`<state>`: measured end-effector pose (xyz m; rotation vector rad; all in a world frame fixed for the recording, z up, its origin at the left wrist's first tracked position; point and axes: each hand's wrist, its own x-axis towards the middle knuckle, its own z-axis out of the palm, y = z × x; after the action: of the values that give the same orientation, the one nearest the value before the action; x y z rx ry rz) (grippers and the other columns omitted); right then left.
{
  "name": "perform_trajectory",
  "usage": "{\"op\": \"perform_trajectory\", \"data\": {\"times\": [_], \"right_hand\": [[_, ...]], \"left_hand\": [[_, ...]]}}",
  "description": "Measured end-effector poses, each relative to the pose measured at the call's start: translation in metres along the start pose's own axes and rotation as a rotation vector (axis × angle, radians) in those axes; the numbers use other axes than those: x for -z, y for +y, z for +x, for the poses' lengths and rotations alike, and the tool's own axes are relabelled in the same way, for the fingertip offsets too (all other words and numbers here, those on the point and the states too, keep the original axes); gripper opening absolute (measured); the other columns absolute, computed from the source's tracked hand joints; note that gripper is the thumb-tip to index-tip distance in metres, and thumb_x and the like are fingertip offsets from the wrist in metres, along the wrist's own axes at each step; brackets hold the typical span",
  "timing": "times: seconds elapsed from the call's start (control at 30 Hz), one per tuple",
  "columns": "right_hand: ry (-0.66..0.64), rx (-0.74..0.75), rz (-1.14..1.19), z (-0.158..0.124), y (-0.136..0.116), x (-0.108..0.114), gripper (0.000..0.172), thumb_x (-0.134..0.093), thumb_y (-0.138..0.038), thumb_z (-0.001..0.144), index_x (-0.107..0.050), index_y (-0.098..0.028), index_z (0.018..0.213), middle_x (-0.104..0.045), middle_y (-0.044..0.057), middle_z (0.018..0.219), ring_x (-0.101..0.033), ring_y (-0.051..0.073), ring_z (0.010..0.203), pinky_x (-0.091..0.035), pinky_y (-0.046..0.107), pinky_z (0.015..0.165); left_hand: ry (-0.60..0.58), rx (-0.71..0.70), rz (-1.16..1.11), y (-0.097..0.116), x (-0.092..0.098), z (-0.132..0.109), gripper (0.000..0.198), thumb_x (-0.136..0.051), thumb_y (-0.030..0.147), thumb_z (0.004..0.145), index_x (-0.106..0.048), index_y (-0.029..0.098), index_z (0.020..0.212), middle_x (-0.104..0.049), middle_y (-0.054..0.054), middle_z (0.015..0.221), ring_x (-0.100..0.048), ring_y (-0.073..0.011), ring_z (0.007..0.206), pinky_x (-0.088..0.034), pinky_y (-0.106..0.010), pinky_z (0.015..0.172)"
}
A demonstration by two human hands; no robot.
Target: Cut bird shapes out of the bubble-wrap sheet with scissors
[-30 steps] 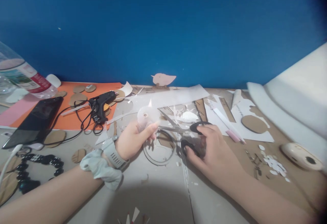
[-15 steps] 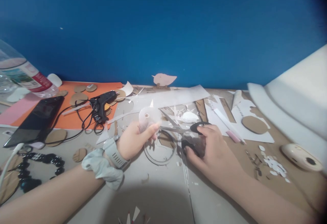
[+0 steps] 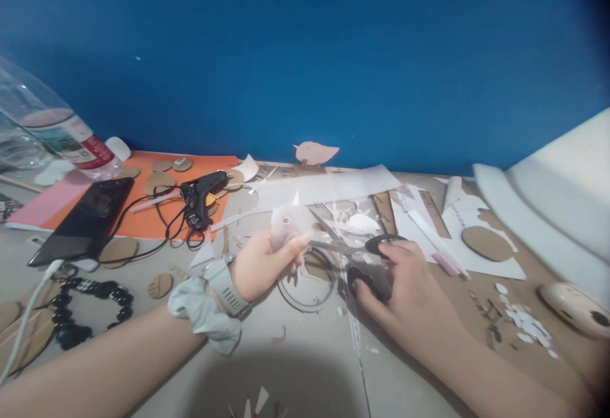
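My left hand point(image 3: 260, 264) pinches a small translucent plastic piece point(image 3: 288, 223) with a little hole in it, held just above the table. A grey watch and a pale scrunchie point(image 3: 203, 313) sit on that wrist. My right hand point(image 3: 405, 284) grips black-handled scissors point(image 3: 366, 256), fingers through the loops, blades pointing left towards the plastic piece. Under both hands lies a clear plastic ring point(image 3: 307, 281) on the grey table.
A black glue gun point(image 3: 203, 189) with its cord lies on an orange sheet point(image 3: 138, 215). A phone point(image 3: 83, 221), a plastic bottle point(image 3: 57, 129), black beads point(image 3: 90, 300), cardboard circles, white paper with cut-outs point(image 3: 476, 240) and a pink bird cut-out point(image 3: 314, 151) surround the hands.
The view has shifted slightly, so everything sits a bit further right and lower. Both hands keep their grips; the scissors stay close to the plastic piece.
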<state>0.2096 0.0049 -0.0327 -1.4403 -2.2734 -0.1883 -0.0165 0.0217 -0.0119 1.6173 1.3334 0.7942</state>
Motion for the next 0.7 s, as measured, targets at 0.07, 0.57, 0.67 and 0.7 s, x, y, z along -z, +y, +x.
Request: {"op": "perform_trajectory", "data": {"times": [0.07,0.57,0.67,0.7], "right_hand": [[0.010,-0.004,-0.003,0.0002,-0.0001,-0.0004,0.042,-0.050,-0.038,0.074,-0.041,-0.014,0.107,-0.053,0.014,0.097,-0.055,0.029,0.088,-0.042,0.041,0.072],[0.002,-0.023,-0.051,0.0018,0.0025,0.0013,0.039,-0.050,-0.038,0.076,-0.041,-0.015,0.106,-0.053,0.014,0.101,-0.057,0.028,0.087,-0.046,0.037,0.066],[-0.020,-0.029,-0.042,0.0022,0.0038,0.0027,0.037,-0.050,-0.037,0.076,-0.042,-0.015,0.105,-0.053,0.014,0.101,-0.058,0.027,0.086,-0.047,0.036,0.064],[-0.025,-0.029,-0.042,0.0022,0.0040,0.0029,0.037,-0.050,-0.036,0.076,-0.042,-0.015,0.106,-0.053,0.015,0.101,-0.058,0.027,0.086,-0.047,0.036,0.064]], "left_hand": [[0.000,0.002,-0.011,-0.0002,-0.0004,-0.0004,0.042,-0.043,0.037,0.086,-0.057,0.015,0.054,-0.056,0.001,0.051,-0.052,-0.0094,0.052,-0.044,-0.022,0.062],[0.039,0.062,-0.236,-0.0027,-0.0051,0.0001,0.044,-0.038,0.041,0.088,-0.057,0.014,0.060,-0.058,-0.001,0.055,-0.055,-0.0108,0.052,-0.046,-0.023,0.058],[0.082,0.044,-0.227,-0.0022,-0.0059,0.0002,0.041,-0.038,0.040,0.089,-0.054,0.014,0.060,-0.057,0.001,0.054,-0.055,-0.0105,0.052,-0.047,-0.022,0.058],[0.084,0.035,-0.204,-0.0020,-0.0057,0.0003,0.040,-0.039,0.039,0.089,-0.054,0.014,0.061,-0.057,0.001,0.054,-0.055,-0.0105,0.053,-0.047,-0.022,0.058]]}}
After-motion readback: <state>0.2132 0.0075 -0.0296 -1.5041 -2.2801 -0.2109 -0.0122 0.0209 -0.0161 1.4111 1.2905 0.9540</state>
